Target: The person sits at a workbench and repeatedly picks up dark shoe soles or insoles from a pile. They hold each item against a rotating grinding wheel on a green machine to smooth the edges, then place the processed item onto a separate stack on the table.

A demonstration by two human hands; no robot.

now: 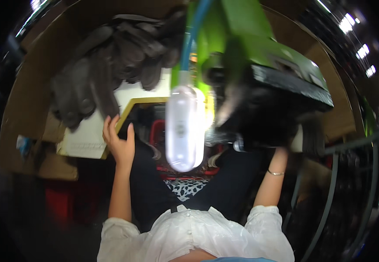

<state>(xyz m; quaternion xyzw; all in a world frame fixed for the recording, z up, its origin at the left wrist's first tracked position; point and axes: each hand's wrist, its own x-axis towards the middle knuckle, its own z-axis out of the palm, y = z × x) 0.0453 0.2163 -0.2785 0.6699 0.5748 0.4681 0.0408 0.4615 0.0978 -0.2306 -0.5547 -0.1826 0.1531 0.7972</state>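
My left hand (120,142) is open, its fingers spread and nothing held. Its fingertips are at the yellow-edged rim of the white tabletop (84,139), by the lowest end of a pile of dark grey elongated pieces (124,50). My right hand (281,153) is mostly hidden behind the black part of a green machine (281,54); only the wrist area and a bracelet show. Beside it lies a dark, blurred stack of pieces (312,137). What the right fingers touch or hold is not visible.
A bright white lamp (181,129) hangs on a blue hose (193,32) in front of the machine. Brown cardboard (23,105) walls stand around the table's left and far sides. A metal rail (333,187) is at the right. Something red (60,203) stands lower left.
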